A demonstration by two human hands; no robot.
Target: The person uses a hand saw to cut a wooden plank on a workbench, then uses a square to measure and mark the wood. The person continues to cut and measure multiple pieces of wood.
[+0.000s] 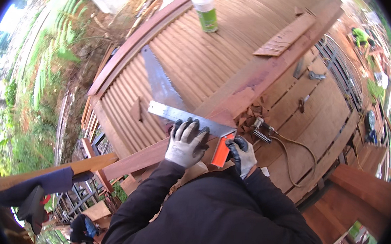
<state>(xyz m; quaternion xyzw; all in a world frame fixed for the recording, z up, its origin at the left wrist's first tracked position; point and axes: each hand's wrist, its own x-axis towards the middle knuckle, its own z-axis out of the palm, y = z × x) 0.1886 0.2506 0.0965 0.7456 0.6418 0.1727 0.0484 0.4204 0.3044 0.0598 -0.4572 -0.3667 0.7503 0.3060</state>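
A try square with a steel blade and an orange handle lies across the wooden frame rail right in front of me. My left hand, in a white glove with dark fingertips, presses its fingers over the blade near the middle. At the handle's right edge, my right hand has its gloved fingers bent in against it. Whether those fingers also hold something small is hidden. Beyond the blade, a hand saw rests on the ribbed wooden panel; its handle end is mostly covered by the square.
A white-and-green glue bottle with a red cap stands on the panel. A loose board lies by the right rail. Right of my hands are wood offcuts and an air tool with a yellow hose. Other people work further off.
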